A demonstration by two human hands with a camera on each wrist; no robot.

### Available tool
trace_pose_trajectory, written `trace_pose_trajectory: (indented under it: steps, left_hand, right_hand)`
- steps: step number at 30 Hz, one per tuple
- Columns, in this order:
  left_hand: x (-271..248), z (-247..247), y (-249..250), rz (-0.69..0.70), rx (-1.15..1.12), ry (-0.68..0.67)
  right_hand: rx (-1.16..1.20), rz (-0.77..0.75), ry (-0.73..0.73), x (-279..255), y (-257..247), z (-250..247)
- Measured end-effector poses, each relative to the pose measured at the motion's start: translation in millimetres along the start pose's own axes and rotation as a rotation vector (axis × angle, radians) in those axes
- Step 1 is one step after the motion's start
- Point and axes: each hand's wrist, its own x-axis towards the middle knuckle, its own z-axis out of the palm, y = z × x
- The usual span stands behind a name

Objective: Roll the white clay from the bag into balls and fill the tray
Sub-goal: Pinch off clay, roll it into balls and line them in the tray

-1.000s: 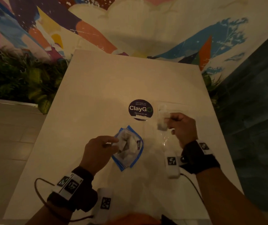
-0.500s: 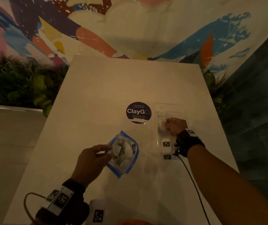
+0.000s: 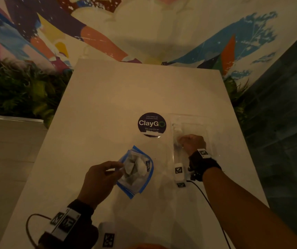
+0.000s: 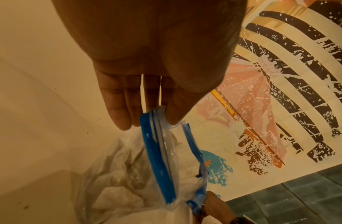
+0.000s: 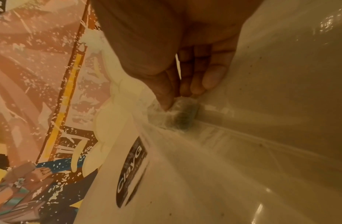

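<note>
The bag [image 3: 135, 170], a clear zip pouch with blue edging, lies on the white table [image 3: 108, 97] in front of the person, its long axis running from near-left to far-right and its blue zip mouth turned toward the left hand [image 3: 97, 178]. Inside it sits white clay [image 3: 137, 167] in rough, crumpled lumps with a soft matte surface. In the left wrist view the left hand [image 4: 147, 75] pinches the top strip of the bag [image 4: 158, 151] between thumb and fingers, with the other fingers straight beside it, and the mouth stands partly agape over the clay [image 4: 128, 189].

The tray [image 3: 192, 119] is a clear, thin plastic piece lying to the right of the bag and well apart from it, its long axis running away from the person. It is hard to make out against the table, and its compartments cannot be counted. A pale lump of clay lies near its far-left part. The right hand [image 3: 191, 142] reaches over the tray's left side with curled fingers, and in the right wrist view its thumb and fingertips [image 5: 195, 87] close on a small greyish clay piece [image 5: 178, 112] down at the tray surface [image 5: 262, 136].

A round dark "ClayGo" sticker [image 3: 151, 124] lies flat on the table just left of the tray. Behind the table stand a painted mural wall [image 3: 144, 29] and green foliage [image 3: 18, 90].
</note>
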Motion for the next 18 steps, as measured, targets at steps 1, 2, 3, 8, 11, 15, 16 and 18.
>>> trace_pose_trajectory:
  steps: [1,2,3,8,11,15,16,18]
  left_hand:
    - [-0.2,-0.2,0.5,0.001,0.004,-0.006]
    - [-0.4,-0.4,0.5,0.005,0.008,-0.013]
    - [-0.3,-0.8,0.4,0.006,0.012,-0.015]
    - [2.8,-2.7,-3.3,0.017,0.039,-0.01]
    - [3.9,-3.5,-4.5,0.031,0.043,-0.009]
    - [3.9,-4.8,-4.2,0.04,0.041,-0.02]
    - [3.6,-5.3,-3.4,0.045,0.039,-0.022]
    - [2.9,-6.5,-0.9,0.068,0.042,-0.026]
  right_hand:
    - [-0.003,-0.001,0.002,-1.2,-1.5,-0.2]
    - [-0.003,0.004,0.006,-1.0,-1.7,0.2]
    - [-0.001,0.013,0.006,-0.9,-1.7,0.5]
    - [-0.04,0.032,0.006,-0.8,-2.7,1.0]
    - [-0.025,0.03,0.013,-1.0,-1.4,1.3]
    - [-0.036,-0.004,0.021,-2.5,-1.1,2.4]
    - [-0.049,-0.01,0.023,-3.2,-1.9,1.4]
    - [-0.09,-0.023,0.031,-6.3,-5.0,-4.9]
